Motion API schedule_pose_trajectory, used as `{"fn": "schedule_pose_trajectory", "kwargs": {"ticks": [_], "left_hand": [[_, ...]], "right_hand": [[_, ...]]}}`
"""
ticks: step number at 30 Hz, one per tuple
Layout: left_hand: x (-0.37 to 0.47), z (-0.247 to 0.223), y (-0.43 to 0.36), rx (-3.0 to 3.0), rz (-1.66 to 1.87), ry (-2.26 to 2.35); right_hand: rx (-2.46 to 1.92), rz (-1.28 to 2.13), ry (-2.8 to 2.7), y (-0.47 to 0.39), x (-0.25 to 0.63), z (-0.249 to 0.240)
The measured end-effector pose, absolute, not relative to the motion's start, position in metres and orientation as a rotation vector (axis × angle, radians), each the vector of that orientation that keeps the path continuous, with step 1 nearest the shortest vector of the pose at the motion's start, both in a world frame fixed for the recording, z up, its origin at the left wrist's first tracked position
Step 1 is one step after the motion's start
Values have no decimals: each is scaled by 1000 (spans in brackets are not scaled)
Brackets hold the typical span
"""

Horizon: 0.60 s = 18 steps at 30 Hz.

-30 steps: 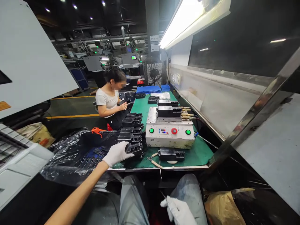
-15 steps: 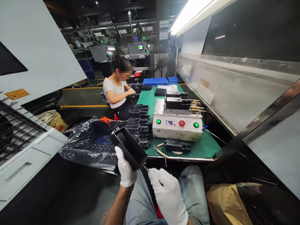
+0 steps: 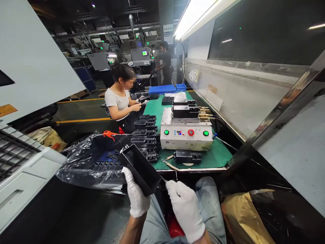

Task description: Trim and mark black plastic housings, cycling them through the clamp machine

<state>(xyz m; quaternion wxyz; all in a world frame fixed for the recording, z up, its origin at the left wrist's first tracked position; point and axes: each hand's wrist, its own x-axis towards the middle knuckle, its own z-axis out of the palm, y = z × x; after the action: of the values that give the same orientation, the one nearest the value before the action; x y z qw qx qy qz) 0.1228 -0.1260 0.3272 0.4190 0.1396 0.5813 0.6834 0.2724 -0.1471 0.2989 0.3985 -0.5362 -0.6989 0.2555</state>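
Observation:
My left hand (image 3: 137, 198), in a white glove, is closed around the lower left side of a black rectangular plastic box (image 3: 142, 173). The box is held tilted above my lap, its open, hollow side facing me. Gloved in white too, my right hand (image 3: 187, 210) is closed on a thin dark tool (image 3: 164, 181) whose tip reaches the box's lower right corner. The fingers hide most of this tool, so its kind does not show. Behind the box, several similar black boxes (image 3: 144, 132) lie in a row along the green table (image 3: 218, 156).
A white control machine (image 3: 186, 140) with green and red buttons stands on the table; pliers (image 3: 170, 163) and another black box (image 3: 188, 157) lie before it. Left are a plastic-lined bin (image 3: 76, 169) and an orange air gun (image 3: 109, 135). A co-worker (image 3: 118, 101) sits beyond, handling a black part.
The view has swung slightly right. My hands still hold the box and the tool at its corner. The co-worker now holds up a black part, and another person has appeared near the fan.

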Motion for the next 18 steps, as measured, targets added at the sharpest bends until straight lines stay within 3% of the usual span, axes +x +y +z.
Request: {"fn": "schedule_pose_trajectory", "kwargs": {"ticks": [10, 18], "left_hand": [[128, 334, -136, 140, 1480, 1096], [140, 336, -147, 99, 1261, 1017]], "right_hand": [[-990, 538, -2403, -121, 327, 336], [-988, 416, -2400, -114, 335, 329]]}}
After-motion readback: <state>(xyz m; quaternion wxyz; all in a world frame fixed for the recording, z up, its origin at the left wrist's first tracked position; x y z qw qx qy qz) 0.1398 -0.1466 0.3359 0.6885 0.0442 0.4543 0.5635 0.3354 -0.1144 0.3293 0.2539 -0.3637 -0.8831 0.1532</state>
